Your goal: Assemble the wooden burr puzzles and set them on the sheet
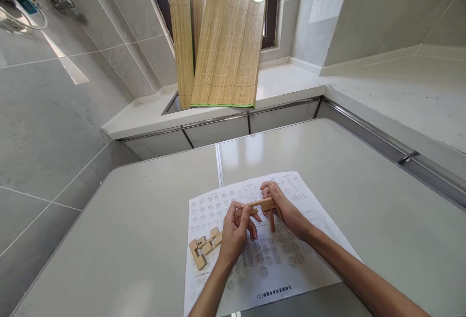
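Wooden bar (268, 204) crosswise, long axis left to right

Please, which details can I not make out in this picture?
Head view:
Small print on the paper sheet: too small.
Gripped parts of the wooden pieces: covered by the left hand and right hand.
Right end of the loose wooden blocks: behind the left hand.

head view, forward-down over table (153, 210)

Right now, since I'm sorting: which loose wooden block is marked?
The small block beside the leftmost long one shows a dark, 3-like figure; the others look plain.
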`<state>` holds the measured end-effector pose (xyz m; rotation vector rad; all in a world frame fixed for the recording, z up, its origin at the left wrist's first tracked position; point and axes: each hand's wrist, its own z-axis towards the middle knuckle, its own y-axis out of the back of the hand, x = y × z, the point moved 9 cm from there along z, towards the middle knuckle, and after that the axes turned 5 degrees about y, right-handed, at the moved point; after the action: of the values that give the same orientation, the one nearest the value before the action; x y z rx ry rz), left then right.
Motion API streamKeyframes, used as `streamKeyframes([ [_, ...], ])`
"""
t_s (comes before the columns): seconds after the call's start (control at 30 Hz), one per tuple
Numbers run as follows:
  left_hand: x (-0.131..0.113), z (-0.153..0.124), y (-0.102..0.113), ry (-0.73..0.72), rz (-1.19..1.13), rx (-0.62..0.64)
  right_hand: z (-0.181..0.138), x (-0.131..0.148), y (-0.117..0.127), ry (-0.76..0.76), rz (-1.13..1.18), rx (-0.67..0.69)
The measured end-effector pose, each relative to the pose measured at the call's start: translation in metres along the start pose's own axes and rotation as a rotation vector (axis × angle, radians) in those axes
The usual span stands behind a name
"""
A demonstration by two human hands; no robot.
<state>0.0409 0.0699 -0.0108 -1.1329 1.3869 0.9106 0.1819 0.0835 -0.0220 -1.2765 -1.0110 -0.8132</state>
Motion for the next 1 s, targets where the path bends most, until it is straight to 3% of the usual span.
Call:
streamKeyframes([
  [0.2, 0.002, -0.003, -0.012, 0.02, 0.025, 0.058, 0.0, 0.003, 0.002, 0.043, -0.075, -0.012],
  [0.8, 0.0, -0.003, -0.012, 0.007, 0.144, 0.049, -0.001, 0.002, -0.002, -0.062, -0.123, 0.041],
  [1.0, 0.001, -0.007, -0.016, -0.008, 0.168, 0.056, -0.003, 0.006, -0.016, -0.041, -0.075, 0.082],
])
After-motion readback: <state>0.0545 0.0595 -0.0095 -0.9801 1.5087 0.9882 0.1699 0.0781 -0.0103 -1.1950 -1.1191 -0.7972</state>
